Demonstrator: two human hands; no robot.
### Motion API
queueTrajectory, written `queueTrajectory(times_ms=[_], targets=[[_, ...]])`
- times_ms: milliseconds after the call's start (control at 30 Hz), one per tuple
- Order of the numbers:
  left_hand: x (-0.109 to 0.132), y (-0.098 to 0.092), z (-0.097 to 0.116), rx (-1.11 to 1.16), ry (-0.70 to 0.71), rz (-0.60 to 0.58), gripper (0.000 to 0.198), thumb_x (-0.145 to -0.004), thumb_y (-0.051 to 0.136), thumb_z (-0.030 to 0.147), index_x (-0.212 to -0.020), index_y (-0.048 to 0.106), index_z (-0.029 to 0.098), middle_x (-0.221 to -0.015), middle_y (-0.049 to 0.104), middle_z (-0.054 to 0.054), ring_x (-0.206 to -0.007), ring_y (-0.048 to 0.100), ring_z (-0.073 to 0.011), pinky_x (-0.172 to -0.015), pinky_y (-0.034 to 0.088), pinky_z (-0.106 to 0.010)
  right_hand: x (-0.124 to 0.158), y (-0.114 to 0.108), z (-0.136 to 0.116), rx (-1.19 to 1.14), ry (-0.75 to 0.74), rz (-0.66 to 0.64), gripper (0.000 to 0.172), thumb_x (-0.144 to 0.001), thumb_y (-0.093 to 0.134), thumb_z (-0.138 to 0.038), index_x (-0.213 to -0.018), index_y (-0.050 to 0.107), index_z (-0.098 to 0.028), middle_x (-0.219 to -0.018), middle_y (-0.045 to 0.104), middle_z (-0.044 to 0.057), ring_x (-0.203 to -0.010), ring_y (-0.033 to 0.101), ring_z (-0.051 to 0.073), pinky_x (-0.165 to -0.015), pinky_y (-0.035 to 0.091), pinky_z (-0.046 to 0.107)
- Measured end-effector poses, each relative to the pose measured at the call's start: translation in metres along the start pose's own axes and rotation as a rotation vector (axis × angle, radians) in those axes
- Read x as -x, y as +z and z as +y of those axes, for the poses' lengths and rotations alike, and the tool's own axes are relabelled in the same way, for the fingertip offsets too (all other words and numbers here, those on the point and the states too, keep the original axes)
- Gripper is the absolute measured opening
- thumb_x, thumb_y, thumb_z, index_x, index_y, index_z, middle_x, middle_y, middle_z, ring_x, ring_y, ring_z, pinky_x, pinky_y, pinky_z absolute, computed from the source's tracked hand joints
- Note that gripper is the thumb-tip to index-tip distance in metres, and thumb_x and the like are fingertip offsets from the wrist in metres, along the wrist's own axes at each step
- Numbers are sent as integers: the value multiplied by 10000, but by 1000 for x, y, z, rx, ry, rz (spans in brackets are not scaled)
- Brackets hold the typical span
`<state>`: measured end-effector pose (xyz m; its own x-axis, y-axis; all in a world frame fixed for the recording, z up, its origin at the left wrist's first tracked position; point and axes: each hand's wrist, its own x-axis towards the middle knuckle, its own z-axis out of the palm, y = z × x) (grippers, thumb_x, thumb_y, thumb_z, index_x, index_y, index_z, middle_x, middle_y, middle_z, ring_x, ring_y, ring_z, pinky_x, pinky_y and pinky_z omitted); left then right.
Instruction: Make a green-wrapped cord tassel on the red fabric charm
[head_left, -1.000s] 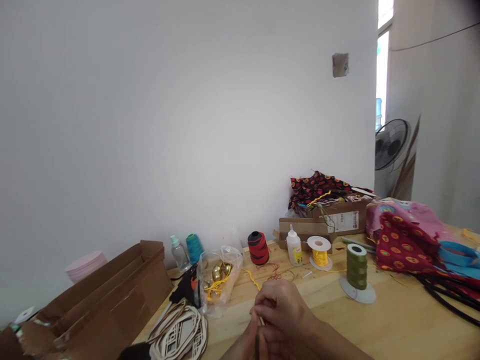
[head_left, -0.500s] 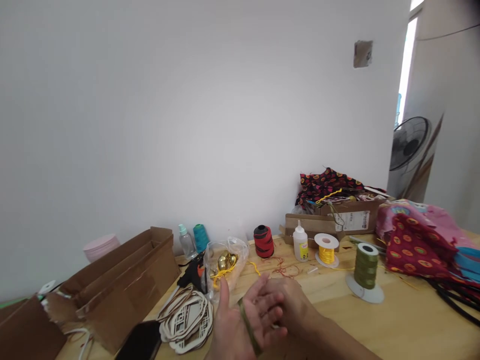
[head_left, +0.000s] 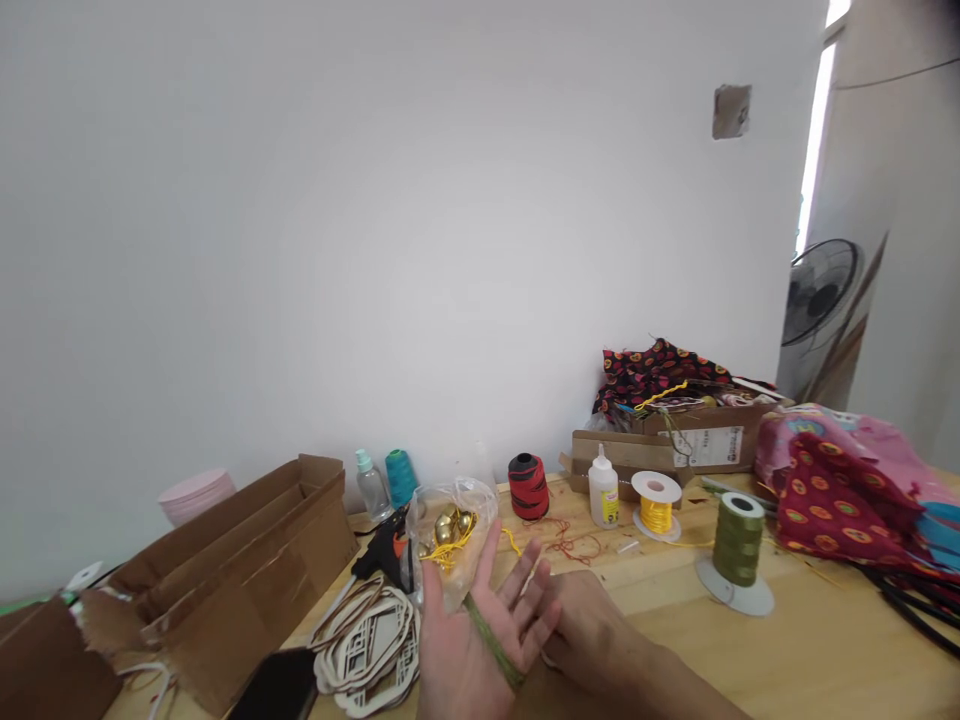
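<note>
My left hand [head_left: 472,640] is palm up, fingers spread apart, low in the middle of the head view. Strands of olive green thread [head_left: 493,640] lie across its palm in a narrow band, apparently looped round the hand. Close behind its fingertips is my right hand [head_left: 589,630], with its back towards me and its fingers curled closed. What the right hand holds is hidden. Standing to the right is a spool of olive green thread [head_left: 737,540] on a white base. A clear bag [head_left: 420,530] with gold bells and yellow cord lies just beyond the left hand.
Left are a cardboard box [head_left: 247,600], a black phone-like object [head_left: 277,685], wooden cut-out frames [head_left: 367,650] and a glue gun [head_left: 379,550]. Behind stand a red-and-black thread cone [head_left: 529,487], a glue bottle [head_left: 603,492] and a yellow cord spool [head_left: 657,505]. Patterned fabric [head_left: 840,490] lies right.
My left hand has opened wider, its fingers more spread and raised. The green band on the palm looks wider. My right hand has shifted slightly down and right. The view has moved a little.
</note>
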<state>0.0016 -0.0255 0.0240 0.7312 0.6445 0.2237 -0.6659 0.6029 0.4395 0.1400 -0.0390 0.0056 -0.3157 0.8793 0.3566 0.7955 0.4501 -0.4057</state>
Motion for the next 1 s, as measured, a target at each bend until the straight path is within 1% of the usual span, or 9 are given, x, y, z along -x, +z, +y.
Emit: queueTrajectory(times_ms=[167,333,433,533,600,700,800,900,1000], targets=[[3,3,-2,-31,-11,56,664,-738,251,634,-1241,384,221,-1144,546,-153,-1043,493,-263,-920,246,-479,-2,-22,-3,76,187,-69,125,-648,491,-148,-615,609,-176,-602,631,7,-505,501,108,-440,218,204],[3,9,-12,-104,-126,112,617,-805,222,533,-1093,524,79,-836,615,-141,-752,569,-201,-771,371,-389,-2,-27,1,5,248,67,240,-782,405,-199,-662,613,-195,-677,643,-4,-612,543,110,-492,251,196],[2,7,-16,-170,-171,129,634,-808,196,532,-947,588,53,-552,494,-30,-485,452,-110,-563,379,-279,-2,-26,5,-4,233,130,250,-812,398,-230,-697,619,-210,-700,653,-9,-644,558,113,-512,264,202],[1,3,-16,-197,-247,116,672,-794,168,562,-848,606,55,-423,321,48,-357,240,-58,-379,238,-187,-2,-26,9,-3,227,197,257,-838,382,-258,-757,623,-220,-751,662,-6,-678,569,119,-542,290,209],[1,3,-15,-179,-283,105,707,-772,161,598,-830,605,51,-397,268,64,-343,183,-52,-339,164,-166,-1,-26,10,-11,234,215,256,-841,379,-263,-787,627,-221,-771,665,-3,-689,573,126,-553,306,213],[1,8,-12,-101,-225,157,708,-742,211,635,-928,577,57,-460,381,27,-392,330,-69,-381,256,-168,-1,-25,11,-38,250,232,245,-832,389,-262,-812,631,-224,-781,663,0,-692,575,140,-565,331,223],[1,13,-9,-43,-119,240,669,-732,274,634,-1111,480,122,-723,573,-73,-640,536,-151,-628,405,-279,0,-21,13,-94,252,303,228,-802,405,-223,-898,611,-221,-779,639,8,-677,560,143,-571,357,230],[0,12,-7,-40,-70,245,659,-739,295,618,-1178,411,140,-908,609,-136,-819,570,-221,-776,374,-372,1,-19,11,-185,173,417,306,-738,387,-122,-976,563,-199,-807,579,26,-659,528,132,-565,376,228],[0,7,-7,-16,-25,246,625,-755,310,591,-1133,441,110,-904,625,-146,-850,571,-228,-791,361,-361,5,-22,2,-252,13,467,345,-674,382,-79,-964,538,-182,-856,516,48,-741,512,144,-599,393,232]])
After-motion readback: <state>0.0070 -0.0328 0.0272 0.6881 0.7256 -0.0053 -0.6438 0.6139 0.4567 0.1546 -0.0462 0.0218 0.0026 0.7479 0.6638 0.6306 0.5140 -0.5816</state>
